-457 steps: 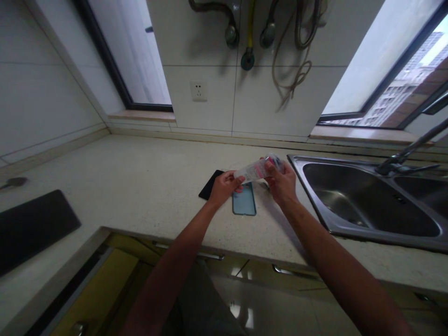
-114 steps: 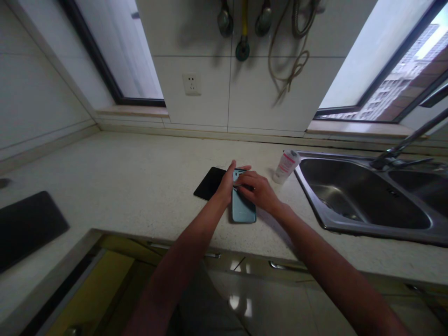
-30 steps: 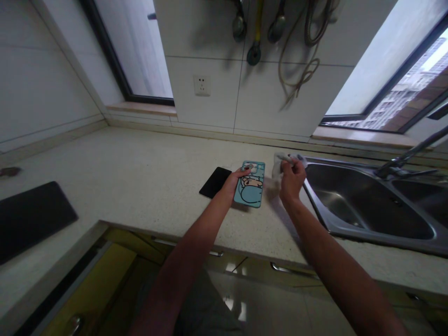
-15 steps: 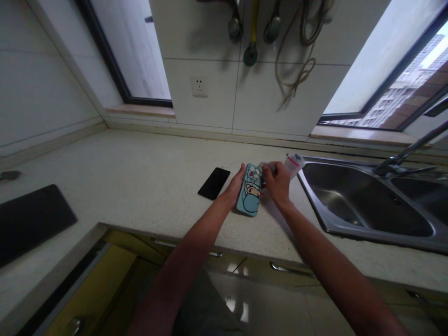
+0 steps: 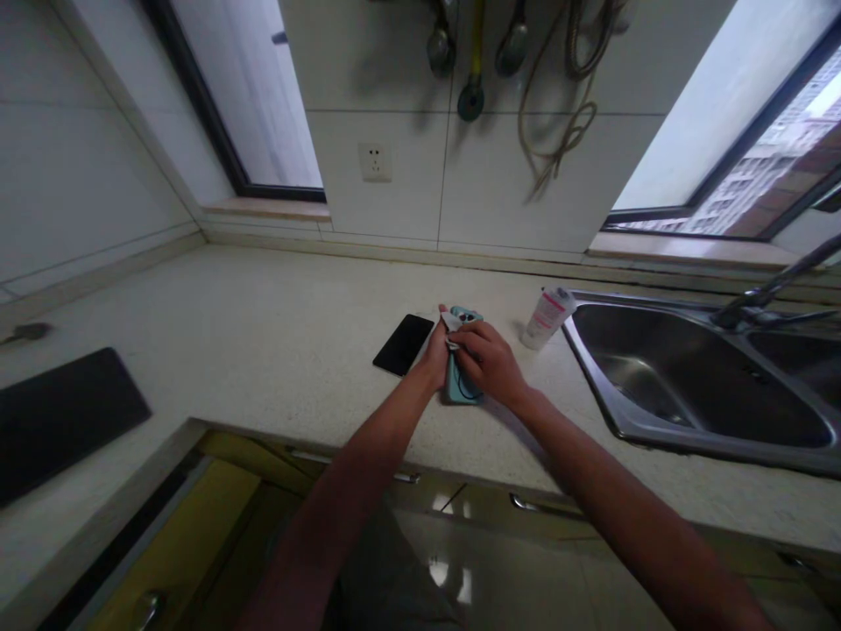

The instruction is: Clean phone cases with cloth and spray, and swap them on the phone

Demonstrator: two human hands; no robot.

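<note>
A phone in a light-blue cartoon case [image 5: 465,392] is held a little above the counter, its back toward me. My left hand [image 5: 434,352] is closed around its left edge. My right hand [image 5: 484,358] lies across the case, fingers pinched on a small whitish cloth or wipe [image 5: 451,322] at the left edge. Most of the cartoon print is covered by the right hand. Just left of my left hand, a flat black-screened device [image 5: 402,343] rests on the counter. A clear plastic tube or packet with pink print [image 5: 548,317] stands right of my right hand.
The pale speckled counter [image 5: 282,333] runs along the tiled wall. A steel double sink [image 5: 689,377] with a tap [image 5: 755,302] is on the right. On the left lies a large black panel [image 5: 66,412]. A wall socket [image 5: 374,162] and hanging hoses [image 5: 568,131] are above.
My right hand has moved left from the phone's right side, across its back, bringing the whitish cloth to the left edge. The plastic tube or packet is now fully uncovered.
</note>
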